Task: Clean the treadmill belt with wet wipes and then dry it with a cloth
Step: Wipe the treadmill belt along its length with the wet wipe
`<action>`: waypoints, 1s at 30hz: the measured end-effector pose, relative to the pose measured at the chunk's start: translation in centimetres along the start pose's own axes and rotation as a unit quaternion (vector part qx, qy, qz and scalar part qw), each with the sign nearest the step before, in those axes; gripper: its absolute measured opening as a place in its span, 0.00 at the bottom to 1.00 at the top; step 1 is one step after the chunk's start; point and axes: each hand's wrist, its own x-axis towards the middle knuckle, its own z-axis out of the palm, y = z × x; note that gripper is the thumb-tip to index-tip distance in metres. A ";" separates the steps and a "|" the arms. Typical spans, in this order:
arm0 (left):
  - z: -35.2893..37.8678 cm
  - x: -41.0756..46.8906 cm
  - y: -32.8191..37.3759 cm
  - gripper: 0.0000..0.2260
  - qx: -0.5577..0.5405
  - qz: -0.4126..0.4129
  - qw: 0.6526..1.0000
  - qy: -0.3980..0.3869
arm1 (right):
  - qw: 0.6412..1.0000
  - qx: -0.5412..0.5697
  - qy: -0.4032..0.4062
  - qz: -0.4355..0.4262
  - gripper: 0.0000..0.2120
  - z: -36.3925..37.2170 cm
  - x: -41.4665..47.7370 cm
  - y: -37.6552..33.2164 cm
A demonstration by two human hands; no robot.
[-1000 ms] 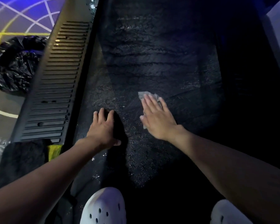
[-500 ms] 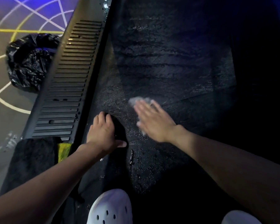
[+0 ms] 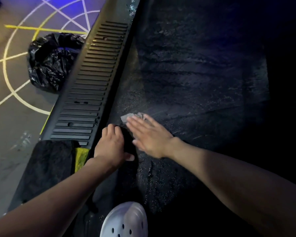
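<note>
Your right hand (image 3: 150, 135) lies flat, fingers straight and together, pressing one pale, crumpled wipe (image 3: 128, 117) onto the belt (image 3: 195, 74). The wipe's edge shows just past your fingertips. Your left hand (image 3: 112, 144) rests on the belt just beside it, near the belt's left edge. Its fingers are loosely bent, the thumb is out to the side, and it holds nothing.

The belt is dark and rough-grained, with wet streaks and small glints around both hands. Along its left side runs a dark rail (image 3: 92, 86), ribbed with many parallel slats. At the rail's near end lies one dark, fuzzy cloth (image 3: 50, 165) with a yellow patch at its right edge.

One white clog (image 3: 125, 221) with round holes stands on the belt below your hands. On the grey floor (image 3: 10, 117), marked with curved white and yellow lines, sits one crinkled, glossy black plastic bag (image 3: 50, 60).
</note>
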 end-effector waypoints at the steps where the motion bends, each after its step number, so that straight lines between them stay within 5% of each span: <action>1: 0.1 0.1 -0.2 0.42 -0.001 0.009 1.000 -0.001 | 0.999 0.002 0.009 0.048 0.31 -0.3 0.6 0.6; 4: 0.2 0.0 -0.6 0.47 0.002 0.028 0.999 -0.014 | 0.980 0.048 0.039 0.187 0.31 -0.6 1.6 -1.1; 8: 0.5 -0.6 -1.1 0.62 -0.015 0.045 0.989 -0.143 | 1.000 0.001 -0.010 -0.018 0.30 -0.8 2.1 -1.8; 10: 1.0 -1.2 -1.4 0.64 -0.012 0.054 0.986 -0.155 | 0.995 0.033 0.020 0.089 0.30 -1.1 3.2 -0.8; 12: 1.4 -1.6 -1.5 0.63 -0.008 0.056 0.990 -0.131 | 0.983 0.062 0.033 0.171 0.30 -0.7 4.4 -2.0; 16: 1.6 -2.3 -1.6 0.59 -0.033 0.026 0.997 -0.071 | 0.999 0.019 0.009 0.032 0.29 -0.4 5.1 -2.0; 19: 1.6 -2.9 -1.3 0.56 -0.011 -0.004 0.999 -0.037 | 0.987 0.058 0.010 0.152 0.29 -1.4 5.8 -1.8; 23: 2.1 -3.6 -1.8 0.44 -0.025 0.000 1.000 0.002 | 0.995 0.075 -0.064 -0.002 0.28 -2.3 5.8 -4.3; 30: 1.8 -3.4 -2.2 0.40 -0.041 0.004 0.999 -0.012 | 0.991 0.038 -0.115 0.052 0.30 -3.6 5.5 -5.0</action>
